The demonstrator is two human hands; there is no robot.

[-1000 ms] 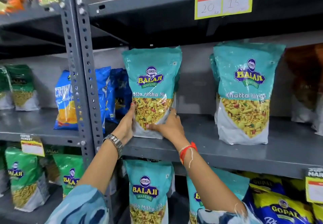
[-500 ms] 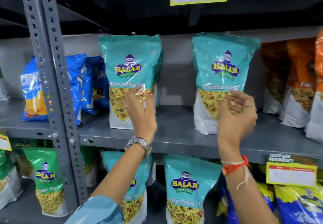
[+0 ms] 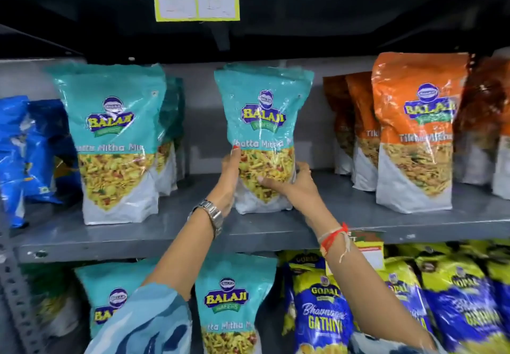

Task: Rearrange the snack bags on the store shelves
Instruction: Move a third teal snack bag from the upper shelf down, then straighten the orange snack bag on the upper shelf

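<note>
A teal Balaji snack bag (image 3: 262, 110) stands upright in the middle of the grey metal shelf (image 3: 165, 237). My left hand (image 3: 230, 177) grips its left lower edge, thumb on the front. My right hand (image 3: 292, 185) clasps its lower right side, with the thumb across the clear window. A second teal Balaji bag (image 3: 116, 138) stands to the left with more teal bags behind it. Orange Balaji bags (image 3: 414, 132) stand in a row to the right.
Blue snack bags (image 3: 30, 154) sit at the far left of the same shelf. Below are teal bags (image 3: 229, 304) and yellow-blue Gopal bags (image 3: 320, 312). A yellow price tag (image 3: 196, 1) hangs from the shelf above. A perforated upright post (image 3: 16, 298) stands at the lower left.
Both hands have left the left teal bag and closed on the middle teal bag. The view has shifted to the right, bringing the orange bags in.
</note>
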